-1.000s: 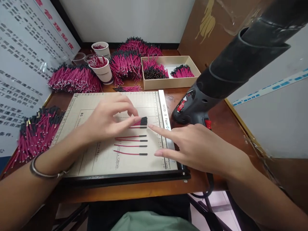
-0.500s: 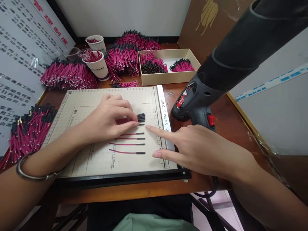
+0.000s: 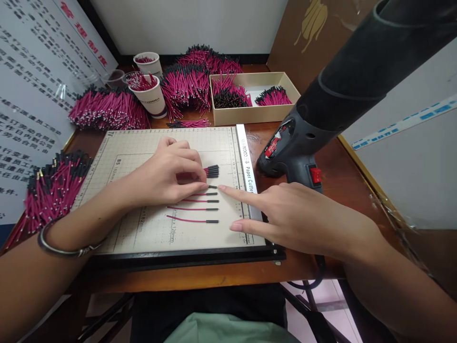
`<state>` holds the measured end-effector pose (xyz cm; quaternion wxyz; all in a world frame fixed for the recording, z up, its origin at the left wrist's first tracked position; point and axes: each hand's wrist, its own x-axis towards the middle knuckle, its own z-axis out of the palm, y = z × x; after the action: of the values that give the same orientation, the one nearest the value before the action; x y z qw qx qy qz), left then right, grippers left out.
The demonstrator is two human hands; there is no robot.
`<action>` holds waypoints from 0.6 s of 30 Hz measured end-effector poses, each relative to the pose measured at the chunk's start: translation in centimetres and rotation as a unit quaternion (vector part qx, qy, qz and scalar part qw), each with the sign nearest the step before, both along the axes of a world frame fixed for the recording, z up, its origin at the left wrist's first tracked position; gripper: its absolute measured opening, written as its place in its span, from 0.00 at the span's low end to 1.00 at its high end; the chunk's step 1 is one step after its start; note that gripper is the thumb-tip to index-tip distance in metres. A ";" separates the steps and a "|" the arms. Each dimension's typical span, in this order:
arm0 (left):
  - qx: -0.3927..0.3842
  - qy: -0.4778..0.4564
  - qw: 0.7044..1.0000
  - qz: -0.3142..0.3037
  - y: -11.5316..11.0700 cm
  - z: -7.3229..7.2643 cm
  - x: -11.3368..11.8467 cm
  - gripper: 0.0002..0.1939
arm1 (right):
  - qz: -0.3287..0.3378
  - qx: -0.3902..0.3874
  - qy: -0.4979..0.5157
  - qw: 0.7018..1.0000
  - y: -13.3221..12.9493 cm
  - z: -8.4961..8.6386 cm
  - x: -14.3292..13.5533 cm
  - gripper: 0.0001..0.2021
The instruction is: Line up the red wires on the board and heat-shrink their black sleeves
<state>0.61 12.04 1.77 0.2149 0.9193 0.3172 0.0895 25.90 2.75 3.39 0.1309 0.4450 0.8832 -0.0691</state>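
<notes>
On the paper cutter (image 3: 228, 238), my left hand (image 3: 171, 174) has thumb and fingers pinched on a wire with a black sleeve end (image 3: 213, 186). A small bundle of black-sleeved pink wires (image 3: 213, 171) pokes out from under the same hand's fingers. My right hand (image 3: 285, 214) is open, its index finger stretched out to the tip of the pinched wire. Its thumb rests lower, over the board. Below the pinched wire, several single pink wires (image 3: 189, 219) lie in a row, their sleeve ends roughly lined up; my left hand partly covers the upper ones.
A heat gun (image 3: 307, 138) stands at the right. Behind the board are a shallow box (image 3: 253, 116) of wires, paper cups (image 3: 152, 100) and wire piles (image 3: 187, 88). More wires (image 3: 53, 186) lie at the left. The desk edge (image 3: 178, 282) is close to me.
The view has shifted slightly. My left hand has brought the pinched wire a little closer to the row, and my right index fingertip now meets its sleeve end.
</notes>
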 end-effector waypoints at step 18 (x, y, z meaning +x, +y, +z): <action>-0.007 -0.010 1.000 -0.010 0.0 -0.2 0.0 0.17 | 0.039 0.081 0.046 0.995 -0.6 -0.7 0.1 0.36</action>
<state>0.59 12.07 1.54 0.2256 0.9199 0.3067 0.0940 26.03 2.12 2.70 0.0560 0.4159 0.9076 -0.0126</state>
